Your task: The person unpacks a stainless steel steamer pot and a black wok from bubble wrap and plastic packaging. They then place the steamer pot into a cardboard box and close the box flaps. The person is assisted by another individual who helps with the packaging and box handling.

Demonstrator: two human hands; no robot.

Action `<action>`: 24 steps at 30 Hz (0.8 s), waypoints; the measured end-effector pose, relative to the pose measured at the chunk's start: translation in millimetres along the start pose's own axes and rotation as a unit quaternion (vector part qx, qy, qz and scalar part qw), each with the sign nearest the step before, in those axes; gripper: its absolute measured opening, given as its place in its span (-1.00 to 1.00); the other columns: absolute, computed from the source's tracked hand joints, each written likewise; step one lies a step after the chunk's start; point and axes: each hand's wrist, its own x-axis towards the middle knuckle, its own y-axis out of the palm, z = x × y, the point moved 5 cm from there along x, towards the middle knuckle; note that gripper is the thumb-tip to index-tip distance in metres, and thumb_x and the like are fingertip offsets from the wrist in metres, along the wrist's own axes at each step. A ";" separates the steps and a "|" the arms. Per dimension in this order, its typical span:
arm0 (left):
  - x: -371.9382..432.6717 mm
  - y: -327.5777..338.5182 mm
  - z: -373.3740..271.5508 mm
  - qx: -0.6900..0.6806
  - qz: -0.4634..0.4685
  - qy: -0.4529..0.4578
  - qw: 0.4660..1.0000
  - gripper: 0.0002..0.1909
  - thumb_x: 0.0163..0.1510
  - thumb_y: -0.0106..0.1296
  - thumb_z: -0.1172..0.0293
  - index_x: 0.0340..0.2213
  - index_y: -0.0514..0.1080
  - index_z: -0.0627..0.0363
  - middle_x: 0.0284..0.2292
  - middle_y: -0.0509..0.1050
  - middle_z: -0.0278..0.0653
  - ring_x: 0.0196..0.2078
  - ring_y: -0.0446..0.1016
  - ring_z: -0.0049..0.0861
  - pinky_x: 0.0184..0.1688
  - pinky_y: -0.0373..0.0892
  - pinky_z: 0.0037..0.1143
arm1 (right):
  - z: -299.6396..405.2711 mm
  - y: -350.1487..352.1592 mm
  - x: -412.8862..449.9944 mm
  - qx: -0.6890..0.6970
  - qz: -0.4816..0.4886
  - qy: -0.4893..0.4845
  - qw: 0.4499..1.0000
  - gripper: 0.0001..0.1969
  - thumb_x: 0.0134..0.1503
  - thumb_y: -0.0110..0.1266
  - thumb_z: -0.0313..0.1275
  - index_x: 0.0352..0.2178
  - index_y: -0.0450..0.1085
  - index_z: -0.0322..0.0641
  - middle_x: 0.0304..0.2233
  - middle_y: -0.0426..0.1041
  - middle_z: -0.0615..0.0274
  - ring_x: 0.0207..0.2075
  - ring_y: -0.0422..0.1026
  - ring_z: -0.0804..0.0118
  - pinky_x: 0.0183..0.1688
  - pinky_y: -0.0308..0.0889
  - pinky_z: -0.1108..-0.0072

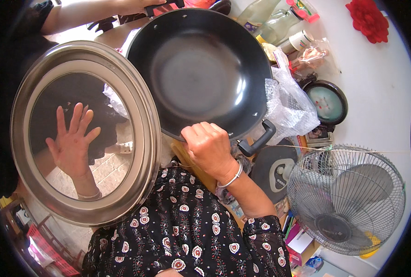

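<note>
A large black wok (196, 69) is tilted before me, its dark interior facing up. My right hand (207, 147) is closed over its near rim, left of the black side handle (258, 138). At the left stands a round lid (146, 149), a glass pane in a wide metal rim, tipped steeply. Through the pane shows my left hand (74, 145) on the far side, palm towards me and fingers spread against the glass, bearing the lid. Whether it also grips a knob is hidden. Another person's hand (153, 3) is at the wok's far handle (164, 7).
A person in dark clothes (4, 104) is close on the left. Bubble wrap (288, 104) touches the wok's right side. Glass bottles (278, 24) and a round framed picture (326, 102) line the white surface. A caged electric fan (347, 200) stands at right; a red basket (49, 249) is lower left.
</note>
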 end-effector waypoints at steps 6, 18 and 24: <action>-3.9 -1.2 -5.6 -0.012 0.018 0.002 1.000 -0.22 0.19 -0.11 0.10 0.26 -0.19 0.16 0.23 -0.38 0.40 0.27 -0.38 0.37 0.10 -0.19 0.34 | 3.7 -3.0 -6.7 -0.014 -0.069 -0.017 0.997 -0.85 -0.26 0.11 -0.56 -0.53 0.37 -0.18 -0.60 0.37 0.28 -0.53 0.37 0.26 -0.48 0.24 0.49; -25.1 -10.2 -22.1 -0.028 0.032 0.020 0.999 -0.23 0.19 -0.15 0.02 0.26 -0.15 0.15 0.22 -0.35 0.42 0.26 -0.35 0.40 0.11 -0.19 0.31 | 4.0 -10.4 3.2 -0.018 -0.062 -0.018 0.998 -0.84 -0.21 0.21 -0.51 -0.49 0.41 -0.21 -0.55 0.45 0.22 -0.48 0.45 0.18 -0.43 0.31 0.44; -37.8 -21.9 -29.8 -0.033 0.015 0.041 0.999 -0.22 0.18 -0.14 -0.02 0.25 -0.13 0.14 0.22 -0.31 0.43 0.25 -0.34 0.44 0.11 -0.18 0.32 | -1.1 -23.2 16.8 -0.007 -0.092 -0.009 0.996 -0.92 -0.14 0.10 -0.53 -0.52 0.38 -0.19 -0.59 0.41 0.21 -0.52 0.42 0.17 -0.46 0.29 0.43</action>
